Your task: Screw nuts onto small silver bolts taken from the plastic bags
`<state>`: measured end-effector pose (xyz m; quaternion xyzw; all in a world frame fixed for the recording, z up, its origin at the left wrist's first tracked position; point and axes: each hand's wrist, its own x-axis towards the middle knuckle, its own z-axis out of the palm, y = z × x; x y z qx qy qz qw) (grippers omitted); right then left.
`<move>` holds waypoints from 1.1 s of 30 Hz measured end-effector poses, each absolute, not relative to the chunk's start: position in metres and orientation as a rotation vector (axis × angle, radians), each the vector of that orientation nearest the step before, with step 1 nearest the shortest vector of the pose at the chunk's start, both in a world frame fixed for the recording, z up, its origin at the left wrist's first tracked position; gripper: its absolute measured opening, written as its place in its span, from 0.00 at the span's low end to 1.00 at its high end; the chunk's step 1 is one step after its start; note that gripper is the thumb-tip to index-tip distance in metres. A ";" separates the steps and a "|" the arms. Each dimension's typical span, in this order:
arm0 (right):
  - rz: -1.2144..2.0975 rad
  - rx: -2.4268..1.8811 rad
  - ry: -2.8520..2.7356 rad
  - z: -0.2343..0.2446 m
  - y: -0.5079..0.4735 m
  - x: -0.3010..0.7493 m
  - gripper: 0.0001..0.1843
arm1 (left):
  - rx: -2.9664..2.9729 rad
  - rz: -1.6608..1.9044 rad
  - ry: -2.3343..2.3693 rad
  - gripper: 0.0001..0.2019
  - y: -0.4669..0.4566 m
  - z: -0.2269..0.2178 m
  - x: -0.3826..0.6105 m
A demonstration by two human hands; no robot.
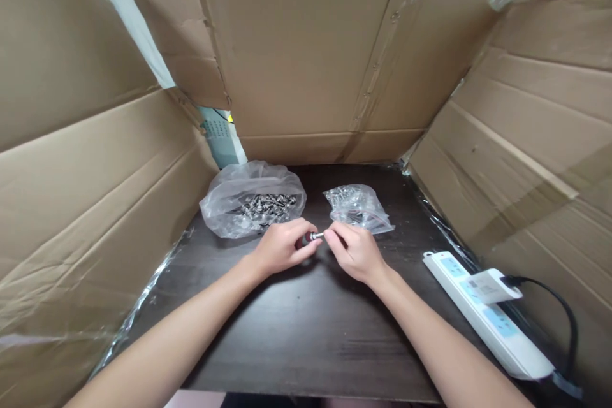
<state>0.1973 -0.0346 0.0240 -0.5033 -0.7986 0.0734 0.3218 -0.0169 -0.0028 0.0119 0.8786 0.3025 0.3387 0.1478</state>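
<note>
Between my two hands, above the dark table, is a small metal screw-like part [316, 236] lying sideways. My left hand [287, 243] is closed on its thicker left end, thumb and forefinger pinching. My right hand [352, 247] pinches the thin right end with thumb and fingertips. Behind my left hand sits an opened clear plastic bag [220, 207] with many small dark metal parts [270, 207] in it. Behind my right hand lies a smaller clear zip bag [361, 204] of shiny metal pieces. The part's exact kind is too small to make out.
Cardboard walls [306, 51] enclose the dark table [306, 331] at the back and both sides. A white power strip [516, 350] runs along the right edge, with a white plug adapter [492, 285] and a black cable [568, 306] on it.
</note>
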 end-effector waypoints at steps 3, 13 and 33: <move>-0.009 -1.535 -1.956 0.030 -0.027 0.218 0.16 | 2.615 1.033 1.115 0.12 0.005 0.024 -0.028; 0.060 -2.164 -1.866 0.032 -0.008 0.242 0.19 | 2.344 0.881 1.888 0.14 0.027 0.041 -0.063; 0.004 -2.281 -1.749 0.043 -0.011 0.241 0.36 | 2.196 0.707 2.020 0.20 0.024 0.044 -0.061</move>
